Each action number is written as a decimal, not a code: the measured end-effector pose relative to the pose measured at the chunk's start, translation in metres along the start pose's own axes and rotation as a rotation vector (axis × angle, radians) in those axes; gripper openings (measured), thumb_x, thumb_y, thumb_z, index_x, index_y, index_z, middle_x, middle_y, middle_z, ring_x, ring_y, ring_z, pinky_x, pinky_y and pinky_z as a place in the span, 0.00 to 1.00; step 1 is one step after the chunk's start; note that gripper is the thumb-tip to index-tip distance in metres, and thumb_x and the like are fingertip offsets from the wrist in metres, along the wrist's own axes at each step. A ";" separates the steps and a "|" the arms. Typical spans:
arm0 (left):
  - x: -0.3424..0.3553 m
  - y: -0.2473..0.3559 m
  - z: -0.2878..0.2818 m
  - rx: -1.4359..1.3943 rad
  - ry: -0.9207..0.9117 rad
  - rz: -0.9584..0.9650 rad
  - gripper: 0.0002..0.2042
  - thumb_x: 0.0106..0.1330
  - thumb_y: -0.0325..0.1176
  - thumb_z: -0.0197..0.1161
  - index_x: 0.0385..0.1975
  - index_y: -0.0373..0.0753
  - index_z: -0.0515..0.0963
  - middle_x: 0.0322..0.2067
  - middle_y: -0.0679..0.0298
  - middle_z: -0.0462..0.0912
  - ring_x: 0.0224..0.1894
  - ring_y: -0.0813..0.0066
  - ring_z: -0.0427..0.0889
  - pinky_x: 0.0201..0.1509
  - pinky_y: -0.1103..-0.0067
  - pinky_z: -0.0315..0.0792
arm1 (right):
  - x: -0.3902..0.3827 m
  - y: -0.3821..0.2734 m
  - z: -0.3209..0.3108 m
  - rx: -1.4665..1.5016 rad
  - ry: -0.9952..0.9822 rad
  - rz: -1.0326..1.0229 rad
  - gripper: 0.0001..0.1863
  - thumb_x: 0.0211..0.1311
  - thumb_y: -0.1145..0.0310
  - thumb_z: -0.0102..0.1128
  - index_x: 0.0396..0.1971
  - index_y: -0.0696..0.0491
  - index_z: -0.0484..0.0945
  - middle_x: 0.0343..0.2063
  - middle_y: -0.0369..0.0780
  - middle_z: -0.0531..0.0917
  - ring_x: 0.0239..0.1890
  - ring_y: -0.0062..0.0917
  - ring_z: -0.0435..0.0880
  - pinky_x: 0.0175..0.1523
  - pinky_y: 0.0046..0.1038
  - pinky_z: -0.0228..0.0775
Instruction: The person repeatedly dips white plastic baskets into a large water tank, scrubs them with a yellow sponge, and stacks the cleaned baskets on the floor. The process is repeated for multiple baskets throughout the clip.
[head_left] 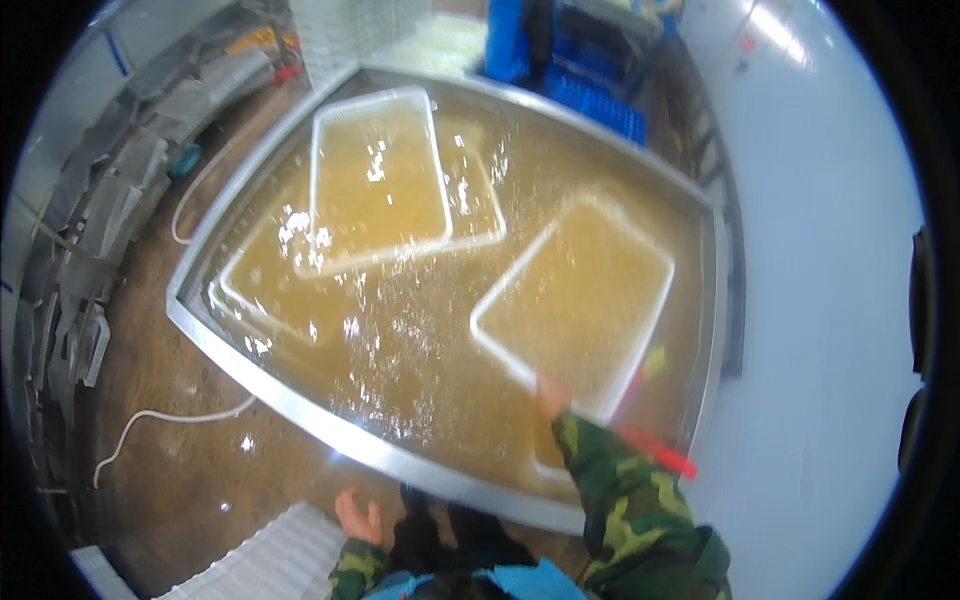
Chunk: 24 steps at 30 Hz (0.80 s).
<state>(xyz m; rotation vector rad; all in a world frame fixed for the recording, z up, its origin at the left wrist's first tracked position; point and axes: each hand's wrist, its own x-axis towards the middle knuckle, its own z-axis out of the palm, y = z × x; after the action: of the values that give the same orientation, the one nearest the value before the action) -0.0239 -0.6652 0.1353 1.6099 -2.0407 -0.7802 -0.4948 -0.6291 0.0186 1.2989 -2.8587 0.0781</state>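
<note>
A shallow white tray [657, 300] lies tilted in the murky yellowish water of a large metal basin [290, 405], on its right side. My right hand [552, 396], blurred, is closed on this tray's near edge. The right arm, in a camouflage sleeve, reaches over the basin's near rim. Outside that rim hangs my left hand [358, 517], fingers apart and holding nothing. Just below it stands a stack of white trays [270, 562]. A red long-handled tool [660, 456] lies beside my right forearm, partly hidden by it.
More white trays [443, 170] lie overlapping in the basin's left part. A pale hose [165, 416] runs along the wet brown floor. Grey trays [115, 215] line the left wall. Blue crates [597, 107] and a white stack [335, 40] stand beyond the basin. A white wall is at right.
</note>
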 end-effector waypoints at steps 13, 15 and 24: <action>0.002 0.033 -0.020 -0.028 0.035 -0.119 0.19 0.49 0.32 0.61 0.43 0.34 0.71 0.42 0.48 0.71 0.48 0.48 0.68 0.54 0.62 0.63 | 0.026 0.032 0.002 0.185 -0.341 -0.138 0.16 0.47 0.63 0.63 0.35 0.54 0.76 0.33 0.52 0.81 0.38 0.49 0.80 0.43 0.47 0.71; -0.008 0.023 -0.029 -0.008 0.078 -0.130 0.19 0.49 0.32 0.62 0.42 0.35 0.71 0.41 0.48 0.72 0.47 0.49 0.69 0.54 0.63 0.63 | 0.035 0.010 -0.012 0.135 -0.360 -0.073 0.15 0.45 0.64 0.63 0.34 0.54 0.77 0.33 0.51 0.81 0.39 0.49 0.79 0.43 0.46 0.71; 0.003 0.018 -0.058 -0.160 0.153 -0.142 0.17 0.49 0.31 0.62 0.40 0.36 0.71 0.39 0.50 0.72 0.47 0.51 0.69 0.53 0.65 0.64 | 0.024 -0.007 -0.157 0.101 -0.162 -0.150 0.26 0.37 0.55 0.69 0.37 0.54 0.75 0.27 0.50 0.82 0.32 0.46 0.82 0.40 0.44 0.73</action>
<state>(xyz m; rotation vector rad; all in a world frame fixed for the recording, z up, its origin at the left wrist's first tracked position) -0.0008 -0.6745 0.1902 1.6816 -1.7287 -0.8206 -0.5086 -0.6449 0.1767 1.6062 -2.9105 0.1233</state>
